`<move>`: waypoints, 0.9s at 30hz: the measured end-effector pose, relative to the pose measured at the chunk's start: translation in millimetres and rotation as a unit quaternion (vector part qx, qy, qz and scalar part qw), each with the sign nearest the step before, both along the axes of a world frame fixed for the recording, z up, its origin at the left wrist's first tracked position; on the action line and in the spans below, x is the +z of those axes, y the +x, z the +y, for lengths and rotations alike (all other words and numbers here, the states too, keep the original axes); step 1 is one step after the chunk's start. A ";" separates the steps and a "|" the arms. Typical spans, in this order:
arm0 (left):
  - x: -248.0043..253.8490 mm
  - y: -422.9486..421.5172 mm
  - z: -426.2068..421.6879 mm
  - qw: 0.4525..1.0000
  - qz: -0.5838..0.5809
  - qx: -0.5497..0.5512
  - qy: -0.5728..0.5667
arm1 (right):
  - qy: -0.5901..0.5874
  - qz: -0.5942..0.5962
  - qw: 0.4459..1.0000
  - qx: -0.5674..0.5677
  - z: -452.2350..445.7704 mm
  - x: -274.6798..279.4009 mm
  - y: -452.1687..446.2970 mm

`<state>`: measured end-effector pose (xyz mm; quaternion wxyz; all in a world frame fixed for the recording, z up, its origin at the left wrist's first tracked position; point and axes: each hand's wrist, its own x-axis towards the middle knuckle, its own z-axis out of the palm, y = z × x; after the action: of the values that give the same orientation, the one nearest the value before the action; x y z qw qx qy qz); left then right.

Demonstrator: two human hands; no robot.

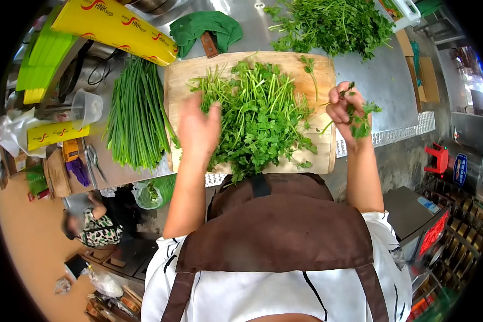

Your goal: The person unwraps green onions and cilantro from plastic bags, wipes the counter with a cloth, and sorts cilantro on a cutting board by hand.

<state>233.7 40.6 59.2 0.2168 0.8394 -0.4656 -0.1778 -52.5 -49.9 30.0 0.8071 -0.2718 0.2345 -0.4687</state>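
A loose pile of leafy green herbs covers much of the wooden cutting board. My left hand is at the pile's left side, thumb and fingers apart, with nothing visible in it. Over the board's right edge, my right hand is closed on a few herb sprigs, whose leaves and thin stems stick out. A single sprig lies apart near the board's upper right. Long green chives lie in a bundle along the board's left edge.
Behind the board are a green cloth, a yellow film roll and another herb heap. Scissors and a clear plastic cup are at the left. Another person is at the lower left.
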 end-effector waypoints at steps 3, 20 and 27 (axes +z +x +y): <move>-26.6 36.2 5.1 0.990 -0.133 0.022 -0.041 | 0.067 0.132 0.988 -0.052 0.1 -6.9 -21.8; 0.3 -32.0 -10.3 0.986 0.094 -0.135 0.042 | 0.121 0.200 0.959 0.162 64.5 -68.8 121.2; -8.8 -61.4 33.3 0.943 -0.093 -0.318 0.041 | -0.097 0.497 0.820 0.267 65.6 -40.9 54.3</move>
<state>172.2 73.9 50.3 0.0697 0.6691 -0.7183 -0.1775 1.7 15.7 -10.9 0.6442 -0.5966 0.4753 -0.0562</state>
